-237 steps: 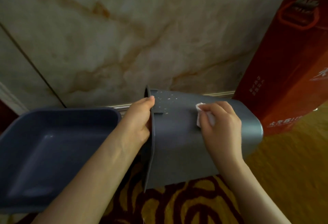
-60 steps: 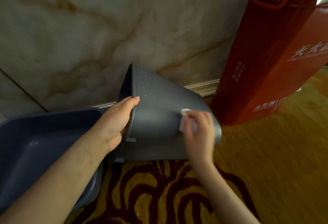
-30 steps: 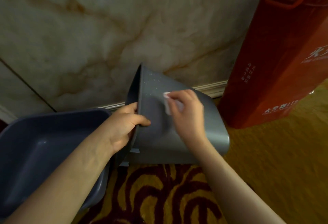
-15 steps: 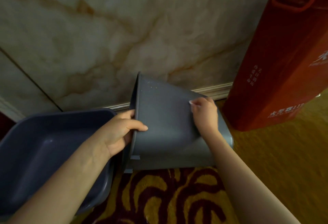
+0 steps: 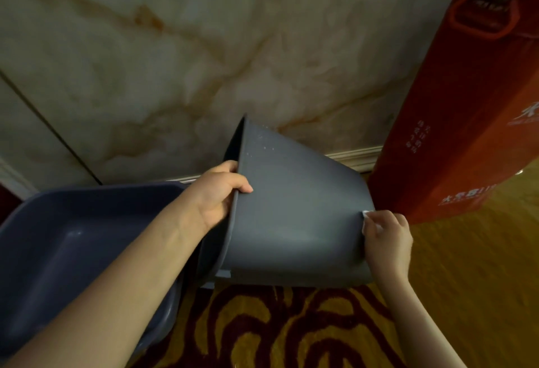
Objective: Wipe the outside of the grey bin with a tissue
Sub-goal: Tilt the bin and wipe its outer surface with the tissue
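Firstly, writing is seen only on the tall red box (image 5: 466,111), which stands at the far right against the marble wall (image 5: 175,61). White Chinese characters are printed on it: two short vertical columns on its left face, one large character cut by the right edge of the view, and a line near its bottom in which a figure like "8" can be made out. The rest is too blurred to be read. A red carrying handle (image 5: 481,14) is set near the top of the box.

The grey bin (image 5: 291,221) is held tilted on its side over the gold and dark red carpet (image 5: 277,327), with its mouth turned to the left and its base to the right, just beside the red box. Whether its lower edge touches the carpet cannot be told. Small white specks are seen on its outside near the far part of the rim.

The rim is gripped by the left hand (image 5: 217,195): the thumb is laid on the outside wall and the fingers are curled over the edge to the inside. The right hand (image 5: 388,236) is placed at the base end of the bin, its fingers curled round a white tissue (image 5: 365,214), which is pressed against the grey wall there. Only a small part of the tissue is shown. The bin thus lies between the two hands.

A blue-grey basin (image 5: 73,236) is seen at the near left, partly under the left forearm, just beside the mouth of the bin.
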Demonstrator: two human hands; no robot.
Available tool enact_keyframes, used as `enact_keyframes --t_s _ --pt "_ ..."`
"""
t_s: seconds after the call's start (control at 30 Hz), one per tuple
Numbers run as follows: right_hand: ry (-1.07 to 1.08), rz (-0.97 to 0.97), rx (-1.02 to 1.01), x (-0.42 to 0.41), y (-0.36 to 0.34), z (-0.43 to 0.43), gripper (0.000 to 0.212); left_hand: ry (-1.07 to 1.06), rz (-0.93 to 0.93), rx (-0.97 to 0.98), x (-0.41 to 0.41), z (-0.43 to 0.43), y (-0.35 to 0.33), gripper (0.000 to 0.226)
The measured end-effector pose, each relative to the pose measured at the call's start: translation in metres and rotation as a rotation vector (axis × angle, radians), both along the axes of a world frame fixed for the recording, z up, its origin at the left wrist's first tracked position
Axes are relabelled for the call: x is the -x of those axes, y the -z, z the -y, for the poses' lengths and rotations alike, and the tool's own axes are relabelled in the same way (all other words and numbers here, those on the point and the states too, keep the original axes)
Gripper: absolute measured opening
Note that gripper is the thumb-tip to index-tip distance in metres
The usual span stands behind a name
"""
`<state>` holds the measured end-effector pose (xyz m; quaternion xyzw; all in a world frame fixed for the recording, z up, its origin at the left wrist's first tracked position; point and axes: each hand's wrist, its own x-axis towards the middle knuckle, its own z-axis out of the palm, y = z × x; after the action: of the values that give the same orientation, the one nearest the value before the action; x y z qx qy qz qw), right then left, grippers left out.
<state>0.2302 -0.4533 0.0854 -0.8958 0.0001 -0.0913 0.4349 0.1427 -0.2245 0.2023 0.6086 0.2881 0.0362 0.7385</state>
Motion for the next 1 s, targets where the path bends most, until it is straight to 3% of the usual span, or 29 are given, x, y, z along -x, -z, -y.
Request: enact_keyframes --t_s 0.1,0.23,0.33,0.53,0.7,1.0 --pt "-0.005 0.144 -0.134 0.008 -0.022 -0.003 0.012 0.047 0.038 0.029 0.008 0.005 0.001 0.033" --pt "-0.303 0.39 -0.224 0.031 -0.067 -0.054 0.009 0.15 0.074 0.029 0.02 0.01 0.002 0.037" --pt "-0.491 0.408 -0.274 0.048 -0.088 -0.097 0.009 0.194 0.135 0.017 0.021 0.018 0.0 0.038" --pt "-0.54 0.462 -0.228 0.041 -0.097 -0.11 0.006 0.189 0.183 -0.007 0.022 0.019 0.001 0.044" --pt "-0.371 0.458 -0.226 -0.005 -0.11 -0.11 0.011 0.236 0.16 -0.054 0.025 0.019 0.003 0.046" --pt "-0.008 0.095 -0.136 -0.053 -0.049 -0.044 0.019 0.117 0.135 -0.02 0.033 0.015 0.008 0.045"
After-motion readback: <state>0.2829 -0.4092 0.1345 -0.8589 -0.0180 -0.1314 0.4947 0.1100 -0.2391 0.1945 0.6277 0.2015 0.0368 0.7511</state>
